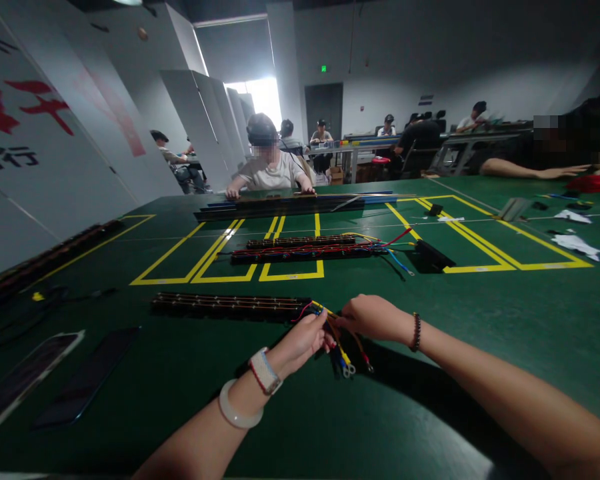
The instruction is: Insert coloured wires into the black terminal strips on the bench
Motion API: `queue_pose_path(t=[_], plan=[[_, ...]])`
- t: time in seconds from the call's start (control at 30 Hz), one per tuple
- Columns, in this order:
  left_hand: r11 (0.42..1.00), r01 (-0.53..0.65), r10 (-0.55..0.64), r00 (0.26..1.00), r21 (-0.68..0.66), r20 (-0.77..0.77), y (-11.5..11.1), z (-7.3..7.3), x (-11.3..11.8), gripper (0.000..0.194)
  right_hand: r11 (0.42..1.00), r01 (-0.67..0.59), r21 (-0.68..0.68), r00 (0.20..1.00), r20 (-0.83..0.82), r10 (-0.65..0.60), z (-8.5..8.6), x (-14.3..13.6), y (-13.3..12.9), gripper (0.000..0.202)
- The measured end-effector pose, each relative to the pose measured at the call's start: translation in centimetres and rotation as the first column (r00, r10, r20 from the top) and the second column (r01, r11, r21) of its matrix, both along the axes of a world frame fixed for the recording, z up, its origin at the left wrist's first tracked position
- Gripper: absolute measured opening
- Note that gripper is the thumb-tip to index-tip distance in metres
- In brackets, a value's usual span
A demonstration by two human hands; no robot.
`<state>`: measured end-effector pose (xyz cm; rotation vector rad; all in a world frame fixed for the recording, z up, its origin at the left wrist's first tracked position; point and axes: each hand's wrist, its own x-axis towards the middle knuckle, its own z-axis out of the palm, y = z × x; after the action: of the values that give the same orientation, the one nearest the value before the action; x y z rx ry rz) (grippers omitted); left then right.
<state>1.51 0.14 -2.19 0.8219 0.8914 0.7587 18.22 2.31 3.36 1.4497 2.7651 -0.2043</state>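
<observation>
A long black strip assembly (230,303) with copper-coloured lines lies on the green table, its wired end toward my hands. Colored wires come out of that end and hang down to ring terminals (349,370), with yellow, blue and red sleeves. My left hand (305,340) pinches the wires close to the strip's end, thumb on top. Just to its right, my right hand (373,320) has its fingers closed on the brown wires (353,333); its fingertips are partly hidden.
Farther back lies another wired black strip (300,252) among yellow tape rectangles (293,275). A person (270,160) sits opposite behind dark long bars (290,208). Two phones (87,380) lie at left. Paper scraps (575,245) and another person's arm (530,170) are at right.
</observation>
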Motion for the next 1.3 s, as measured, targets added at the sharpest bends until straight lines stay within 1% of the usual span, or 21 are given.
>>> queue_pose_path(t=[0.13, 0.23, 0.33, 0.5, 0.57, 0.63, 0.67, 0.73, 0.8, 0.87, 0.97, 1.03, 1.17, 1.23, 1.3], plan=[[1.0, 0.011, -0.01, 0.999, 0.009, -0.049, -0.2, 0.6, -0.1, 0.026, 0.988, 0.101, 0.113, 0.995, 0.003, -0.102, -0.3, 0.8, 1.3, 0.036], [0.999, 0.037, -0.034, 0.993, 0.025, -0.11, -0.4, 1.1, -0.2, 0.029, 0.968, 0.142, 0.207, 0.989, -0.004, -0.145, -0.8, 1.1, 2.5, 0.038], [0.997, 0.058, -0.053, 0.99, 0.041, -0.131, -0.4, 1.2, -0.3, 0.027, 0.956, 0.149, 0.254, 0.989, -0.024, -0.148, -1.9, 1.1, 3.7, 0.039], [0.995, 0.087, -0.081, 0.989, 0.044, -0.122, 0.0, 0.6, -0.4, 0.029, 0.944, 0.109, 0.31, 0.994, -0.035, -0.103, -3.8, 1.0, 5.2, 0.036], [0.993, 0.104, -0.098, 0.99, 0.048, -0.104, 0.2, 0.4, -0.4, 0.033, 0.923, 0.075, 0.378, 0.997, -0.04, -0.065, -4.1, 1.1, 5.1, 0.036], [0.991, 0.126, -0.123, 0.99, 0.042, -0.073, 0.3, 0.3, -0.5, 0.037, 0.886, 0.03, 0.462, 0.999, -0.054, -0.005, -4.2, 1.2, 4.7, 0.031], [0.99, 0.135, -0.133, 0.989, 0.034, -0.057, 0.3, 0.2, -0.5, 0.039, 0.866, -0.009, 0.499, 0.997, -0.059, 0.044, -4.2, 1.3, 4.4, 0.028], [0.99, 0.14, -0.139, 0.99, 0.012, -0.03, 0.4, 0.0, -0.6, 0.041, 0.823, -0.124, 0.555, 0.983, -0.046, 0.179, -4.1, 1.5, 3.8, 0.023], [0.993, 0.116, -0.116, 0.993, -0.006, -0.004, 0.4, -0.3, -0.6, 0.036, 0.763, -0.267, 0.589, 0.944, 0.0, 0.331, -4.1, 1.6, 3.4, 0.023], [0.996, 0.084, -0.083, 0.996, -0.026, 0.032, 0.4, -0.7, -0.6, 0.029, 0.69, -0.402, 0.603, 0.884, 0.059, 0.464, -4.2, 1.6, 3.1, 0.023], [0.997, 0.053, -0.048, 0.995, -0.06, 0.082, 0.5, -0.8, -0.4, 0.025, 0.593, -0.541, 0.596, 0.788, 0.115, 0.604, -4.3, 1.7, 3.0, 0.026], [0.995, 0.061, -0.053, 0.994, -0.078, 0.099, 0.5, -0.7, -0.4, 0.025, 0.549, -0.584, 0.598, 0.75, 0.139, 0.646, -4.3, 1.9, 3.0, 0.027], [0.989, 0.109, -0.097, 0.988, -0.096, 0.119, 0.5, -0.1, -0.3, 0.03, 0.484, -0.628, 0.61, 0.708, 0.188, 0.681, -4.4, 2.0, 3.1, 0.025], [0.988, 0.119, -0.107, 0.986, -0.097, 0.125, 0.5, 0.1, -0.3, 0.031, 0.471, -0.642, 0.605, 0.693, 0.193, 0.695, -4.4, 2.0, 3.2, 0.025], [0.988, 0.116, -0.102, 0.986, -0.104, 0.128, 0.5, 0.1, -0.4, 0.032, 0.483, -0.649, 0.588, 0.685, 0.175, 0.707, -4.5, 2.0, 3.2, 0.026]])
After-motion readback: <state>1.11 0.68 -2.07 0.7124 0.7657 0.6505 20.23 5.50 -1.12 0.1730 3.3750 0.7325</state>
